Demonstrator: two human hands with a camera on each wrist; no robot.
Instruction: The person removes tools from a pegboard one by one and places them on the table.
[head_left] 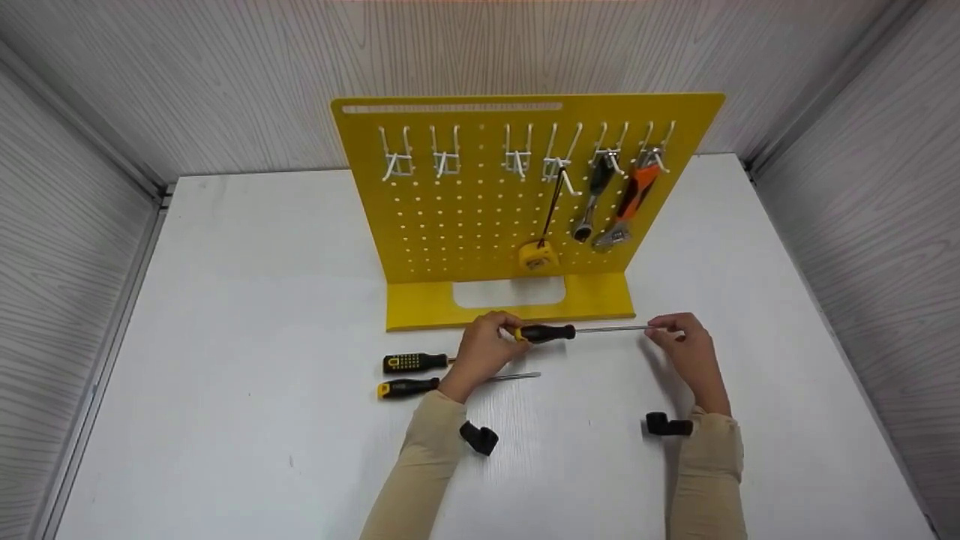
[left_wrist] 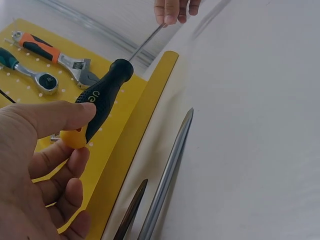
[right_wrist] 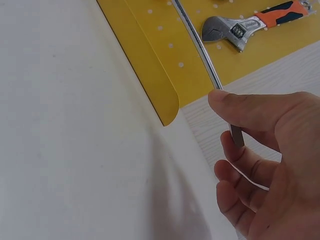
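Note:
A screwdriver with a black and yellow handle [head_left: 547, 333] is held level just in front of the yellow pegboard's base. The left hand [head_left: 484, 346] pinches the yellow end of its handle [left_wrist: 102, 100] between thumb and fingers. At the other end, the right hand [head_left: 686, 351] pinches the metal shaft near its flat tip [right_wrist: 236, 136]. Two more screwdrivers lie on the white table, one with a dotted handle [head_left: 415, 363] and one with a yellow-ended handle [head_left: 407, 388]; the left hand and wrist cover part of them in the head view.
The yellow pegboard [head_left: 450, 217] stands behind the hands with white hooks. From it hang a yellow tape measure [head_left: 538, 256], a ratchet wrench [head_left: 592, 199] and an orange-handled adjustable wrench [head_left: 634, 196]. Three hooks on the left, such as one hook [head_left: 398, 161], hold nothing.

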